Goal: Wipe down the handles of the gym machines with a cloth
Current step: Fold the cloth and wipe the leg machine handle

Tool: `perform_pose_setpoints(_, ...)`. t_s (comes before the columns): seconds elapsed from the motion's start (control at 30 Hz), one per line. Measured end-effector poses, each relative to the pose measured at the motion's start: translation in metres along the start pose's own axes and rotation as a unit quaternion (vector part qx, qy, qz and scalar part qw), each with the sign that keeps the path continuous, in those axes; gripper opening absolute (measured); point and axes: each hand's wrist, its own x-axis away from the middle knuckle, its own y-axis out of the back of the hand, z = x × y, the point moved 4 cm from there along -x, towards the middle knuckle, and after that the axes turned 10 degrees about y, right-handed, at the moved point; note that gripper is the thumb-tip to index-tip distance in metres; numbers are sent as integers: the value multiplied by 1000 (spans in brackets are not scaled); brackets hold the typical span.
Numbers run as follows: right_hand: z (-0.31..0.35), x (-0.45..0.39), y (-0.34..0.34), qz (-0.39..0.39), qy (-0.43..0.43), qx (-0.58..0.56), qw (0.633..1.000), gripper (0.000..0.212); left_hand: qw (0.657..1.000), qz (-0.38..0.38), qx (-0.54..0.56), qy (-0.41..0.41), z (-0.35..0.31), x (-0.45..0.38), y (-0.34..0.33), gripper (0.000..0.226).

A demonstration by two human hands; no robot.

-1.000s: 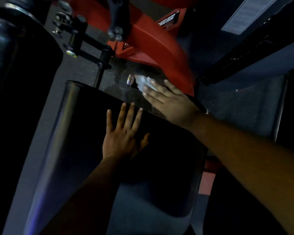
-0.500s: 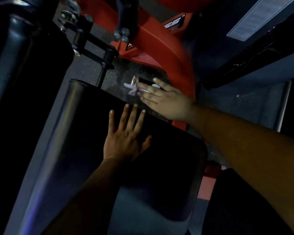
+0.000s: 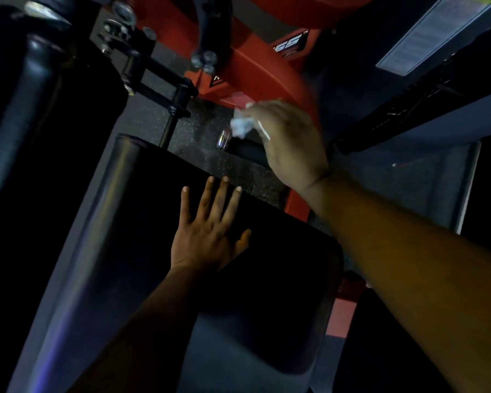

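Head camera looks steeply down, close above seat pad [image 3: 142, 251].

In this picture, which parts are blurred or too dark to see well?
Head view: the scene is dim, and the black seat pad is nearly featureless except for a sheen along its left edge. The right hand and white cloth are smeared by motion blur, as is the red frame behind. The left hand is sharp. Straight edges bend from the wide lens.

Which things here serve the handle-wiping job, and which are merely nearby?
Job: crumpled white cloth; black handle with chrome end cap; right hand gripping the cloth.

Nearby: black padded seat under the flat left hand; red steel frame; white instruction placard.
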Motion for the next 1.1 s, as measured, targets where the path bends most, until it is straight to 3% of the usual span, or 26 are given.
perform_pose_setpoints(0.07,-3,1,-9,-24,-91,-37,995,40,1000,1,0,0,0,0,0,88)
perform_pose_setpoints(0.1,0,4,-23,11,-124,-62,990,44,1000,1,-1,-1,0,0,0,88)
perform_pose_setpoints(0.2,15,34,-48,83,-115,-85,986,47,1000,-4,-5,-6,2,1,-1,87)
perform_pose_setpoints(0.3,4,70,-38,38,-134,4,990,44,1000,-6,-1,-7,2,0,0,87)
perform_pose_setpoints(0.43,-9,136,-4,61,-176,111,976,53,1000,-3,-2,-5,2,0,0,87)
perform_pose_setpoints(0.53,-29,186,4,56,-343,127,929,54,1000,0,-1,-6,3,0,0,86)
perform_pose_setpoints(0.6,-34,193,1,5,-479,90,873,46,1000,-1,0,-6,4,1,0,86)
perform_pose_setpoints(0.63,-30,185,-1,-25,-499,71,863,46,1000,-2,0,-8,4,1,0,86)
perform_pose_setpoints(0.7,-12,151,-10,-53,-432,40,899,48,1000,-9,-1,-11,4,1,-1,86)
perform_pose_setpoints(0.8,15,110,-26,-33,-290,0,956,44,1000,-3,0,-10,3,0,-1,86)
perform_pose_setpoints(0.97,-7,144,-23,-31,-328,81,941,52,1000,2,-9,-8,4,0,-2,87)
perform_pose_setpoints(1.1,-22,164,-24,-49,-363,79,927,50,1000,3,-8,-10,3,0,0,86)
